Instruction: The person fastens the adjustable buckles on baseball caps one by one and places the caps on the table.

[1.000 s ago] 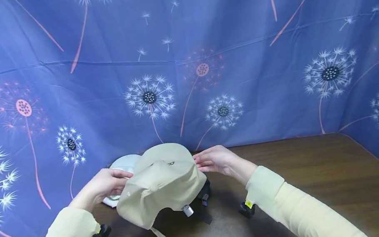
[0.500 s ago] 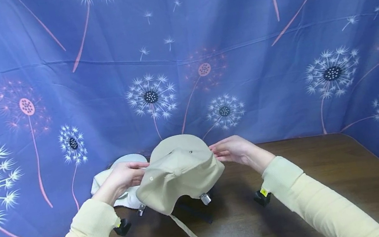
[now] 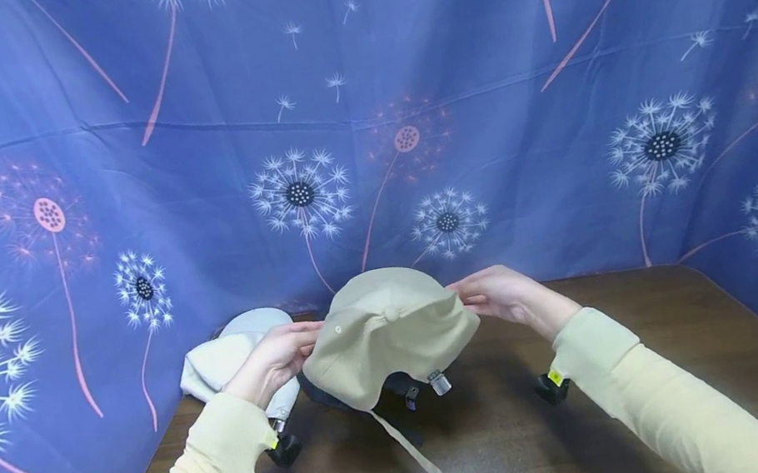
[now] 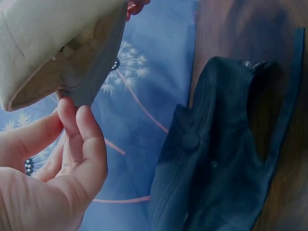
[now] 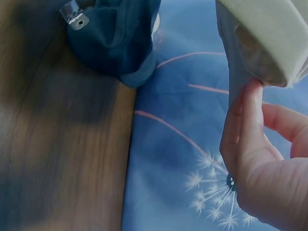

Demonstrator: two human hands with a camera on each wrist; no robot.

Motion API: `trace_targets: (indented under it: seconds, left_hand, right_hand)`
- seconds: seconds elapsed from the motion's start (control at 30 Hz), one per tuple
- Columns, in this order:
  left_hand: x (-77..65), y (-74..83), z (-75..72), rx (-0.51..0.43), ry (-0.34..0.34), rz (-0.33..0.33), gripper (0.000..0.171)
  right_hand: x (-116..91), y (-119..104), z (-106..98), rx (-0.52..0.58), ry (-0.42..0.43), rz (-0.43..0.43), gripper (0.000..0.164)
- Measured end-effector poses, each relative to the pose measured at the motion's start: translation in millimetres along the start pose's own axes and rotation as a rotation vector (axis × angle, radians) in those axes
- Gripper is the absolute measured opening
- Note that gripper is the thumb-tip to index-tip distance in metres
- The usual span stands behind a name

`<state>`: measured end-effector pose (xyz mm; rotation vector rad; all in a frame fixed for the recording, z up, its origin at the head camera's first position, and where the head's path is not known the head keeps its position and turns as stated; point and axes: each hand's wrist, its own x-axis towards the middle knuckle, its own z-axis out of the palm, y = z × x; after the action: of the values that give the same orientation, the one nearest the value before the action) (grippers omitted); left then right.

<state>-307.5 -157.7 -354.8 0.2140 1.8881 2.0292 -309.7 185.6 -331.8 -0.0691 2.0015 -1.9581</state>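
Note:
A beige baseball cap [image 3: 390,332] hangs above the table, its back opening, loose strap and metal buckle turned toward me. My left hand [image 3: 280,359] pinches the left side of the brim with its fingertips. On the opposite side, my right hand [image 3: 507,297] holds the brim's other edge. Below the beige cap stands a dark cap [image 4: 207,149], mostly covered by it in the head view. The right wrist view shows the dark cap's [image 5: 115,41] metal buckle. Neither hand touches the dark cap.
A white cap [image 3: 218,361] with a metal buckle stands on the left, partly behind my left hand. The brown wooden table [image 3: 637,360] reaches a blue dandelion-patterned cloth [image 3: 527,126] at the back and sides.
Both hands have carried the beige cap to the right, away from the white cap and over the dark one. More of the white cap shows now.

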Motion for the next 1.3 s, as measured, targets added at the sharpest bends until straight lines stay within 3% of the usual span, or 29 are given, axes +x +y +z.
trace_targets:
  seconds: [0.3, 0.53, 0.77, 1.03, 1.3]
  left_hand:
    - [8.3, -13.0, 13.4, -0.117, -0.038, -0.018, 0.041]
    - [9.8, -15.7, 24.1, -0.249, -0.023, -0.073, 0.015]
    - [9.3, -17.5, 35.5, -0.398, -0.008, -0.110, 0.025]
    - [8.4, -23.3, 52.8, -0.462, -0.028, -0.174, 0.021]
    - [9.5, -32.5, 67.5, -0.621, -0.066, -0.232, 0.014]
  right_hand:
    - [-4, 7, -16, -0.012, 0.019, 0.031, 0.046]
    - [-6, 6, -26, -0.007, 0.040, 0.025, 0.049]
    - [-6, 12, -33, -0.011, 0.018, 0.027, 0.051]
    - [-12, 26, -46, -0.021, 0.021, 0.041, 0.049]
    - [-17, 37, -58, -0.009, -0.026, 0.058, 0.054]
